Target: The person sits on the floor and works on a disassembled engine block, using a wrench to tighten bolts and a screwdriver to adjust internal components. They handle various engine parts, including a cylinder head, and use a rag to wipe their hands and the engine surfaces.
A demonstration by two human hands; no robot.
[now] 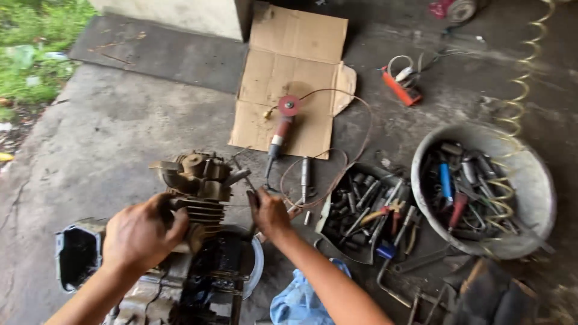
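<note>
The grimy, finned grey metal engine cylinder [201, 192] stands on its oily engine block on the concrete floor [108, 132], near and left in the scene, directly ahead of the person. Its long axis runs up and away from the body, tilting slightly right. The left hand [143, 232] is clasped around the cylinder's near-left fins, fingers curled over the edge. The right hand [269, 213] sits just right of the cylinder, pinching a thin dark tool whose kind I cannot tell; it is apart from the fins. So the left hand is on the cylinder, the right only beside it. Farther right lie a dark tray of sockets and pliers [361, 210] and a round grey basin of tools [533, 174].
</note>
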